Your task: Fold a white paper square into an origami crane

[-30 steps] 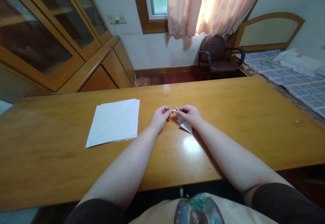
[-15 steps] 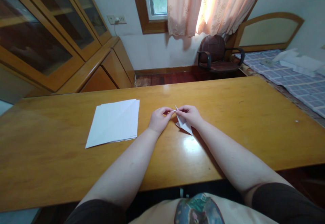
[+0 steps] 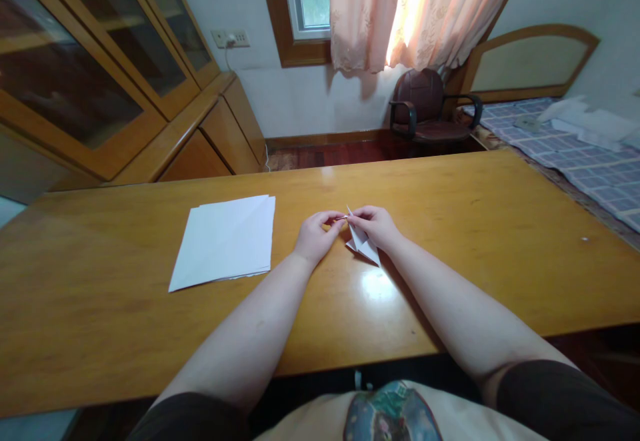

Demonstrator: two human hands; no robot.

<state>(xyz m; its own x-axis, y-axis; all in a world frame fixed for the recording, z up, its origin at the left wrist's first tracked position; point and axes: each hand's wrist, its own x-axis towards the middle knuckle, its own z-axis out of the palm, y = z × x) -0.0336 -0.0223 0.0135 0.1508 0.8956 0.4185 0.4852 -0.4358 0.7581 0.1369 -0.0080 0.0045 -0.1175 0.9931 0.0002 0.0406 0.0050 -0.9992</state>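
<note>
A small folded white paper [image 3: 364,246] with pointed corners is held between my hands over the wooden table [image 3: 320,321]. My right hand [image 3: 377,226] pinches it from the right, covering part of its upper side. From the left, my left hand [image 3: 316,236] pinches a thin tip of the same paper between thumb and forefinger. One sharp point sticks up between the two hands. Further left lies a stack of white paper sheets [image 3: 225,241], its edges slightly uneven, apart from my left hand.
Behind the table stand a brown armchair [image 3: 423,111] and, at the right, a bed [image 3: 580,141] with a checked cover. A wooden cabinet [image 3: 200,138] with glass doors rises at the left. A tiny white scrap [image 3: 585,239] lies near the table's right edge.
Both hands stay almost in place on the folded paper. The fingers have shifted very slightly at the pinched tip. The stack of sheets has not moved.
</note>
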